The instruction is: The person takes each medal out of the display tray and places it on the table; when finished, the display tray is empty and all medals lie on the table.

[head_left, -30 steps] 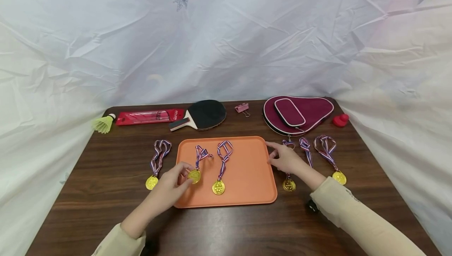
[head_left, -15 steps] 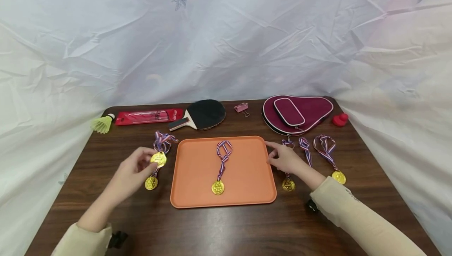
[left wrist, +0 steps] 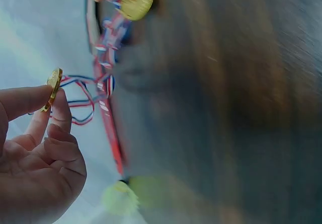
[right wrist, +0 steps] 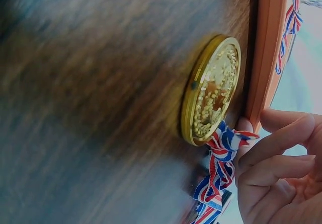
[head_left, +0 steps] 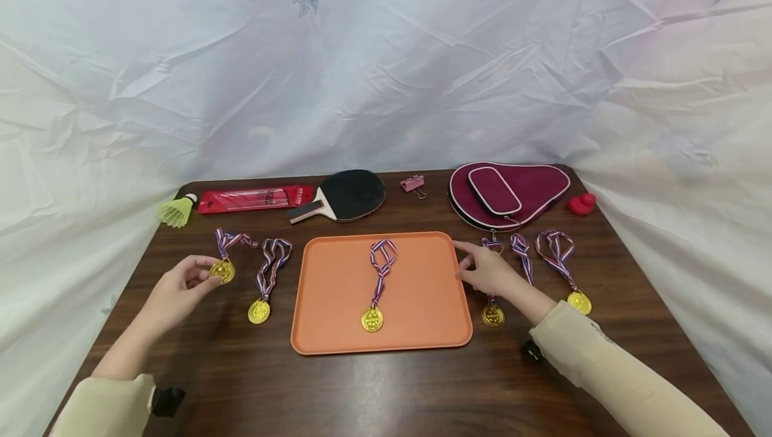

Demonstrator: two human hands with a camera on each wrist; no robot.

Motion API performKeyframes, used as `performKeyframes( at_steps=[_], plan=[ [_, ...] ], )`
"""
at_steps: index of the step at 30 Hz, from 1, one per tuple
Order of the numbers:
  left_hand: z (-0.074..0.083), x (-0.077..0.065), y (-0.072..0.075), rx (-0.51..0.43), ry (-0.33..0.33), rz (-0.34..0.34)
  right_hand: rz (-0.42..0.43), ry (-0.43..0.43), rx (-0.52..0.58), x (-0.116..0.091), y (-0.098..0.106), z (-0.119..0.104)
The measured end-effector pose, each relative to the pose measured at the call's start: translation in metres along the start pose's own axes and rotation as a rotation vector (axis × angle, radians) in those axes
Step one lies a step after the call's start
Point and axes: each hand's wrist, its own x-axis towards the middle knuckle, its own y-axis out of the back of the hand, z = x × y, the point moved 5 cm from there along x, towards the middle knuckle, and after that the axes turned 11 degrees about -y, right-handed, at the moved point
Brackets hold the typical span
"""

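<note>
Left of the tray, my left hand (head_left: 181, 289) pinches a gold medal (head_left: 222, 271) by its disc, between thumb and fingertips. Its striped ribbon trails behind in the left wrist view. Close to its right, another medal (head_left: 259, 311) lies on the table. A further medal (head_left: 372, 320) rests in the middle of the orange tray (head_left: 332, 330), ribbon stretched toward the back. My right hand (head_left: 490, 271) touches the tray's right edge with index finger and thumb, its other fingers bent. Under the right wrist lies a medal (head_left: 493, 316), its disc near in the right wrist view.
Right of the tray lie another striped ribbon (head_left: 521, 253), partly under the forearm, and a medal (head_left: 580, 302). Along the back are a shuttlecock (head_left: 176, 212), a red package (head_left: 253, 200), a table tennis bat (head_left: 352, 197), a binder clip (head_left: 413, 184), a maroon bat case (head_left: 537, 185) and a red rubber duck (head_left: 582, 204).
My left hand has lifted the medal off the tray's left side and carried it left, over and past the medal on the table. My right hand has stayed at the tray's edge.
</note>
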Motion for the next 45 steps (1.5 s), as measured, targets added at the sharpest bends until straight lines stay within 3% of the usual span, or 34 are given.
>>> performKeyframes(
  at_steps=[6, 11, 15, 24, 30, 34, 37, 40, 45],
  plan=[
    [-0.021, -0.012, -0.009, 0.004, 0.046, -0.047, 0.003, 0.001, 0.005, -0.002, 0.000, 0.000],
    [-0.028, -0.024, -0.017, -0.030, 0.072, -0.110, 0.008, 0.007, 0.005, -0.002, 0.000, -0.001],
    [-0.031, -0.030, -0.022, 0.009, 0.091, -0.152, 0.009, 0.007, 0.006, -0.002, 0.000, -0.001],
    [-0.028, -0.037, -0.029, 0.129, 0.101, -0.140, 0.010, -0.001, -0.006, -0.001, 0.000, 0.000],
    [-0.026, -0.034, -0.021, 0.178, 0.101, -0.103, 0.009, 0.004, -0.009, -0.001, 0.000, -0.001],
    [-0.009, -0.024, -0.014, 0.202, 0.035, -0.017, 0.009, 0.010, -0.009, -0.001, -0.001, -0.001],
    [0.016, -0.014, -0.022, 0.174, -0.047, 0.035, 0.006, 0.010, -0.010, -0.001, -0.001, -0.001],
    [0.045, -0.007, -0.045, 0.084, -0.128, 0.022, 0.004, 0.004, -0.011, -0.001, -0.001, -0.001],
    [0.091, 0.004, -0.091, -0.095, -0.225, -0.100, 0.009, 0.008, -0.010, -0.001, -0.001, -0.002]
  ],
)
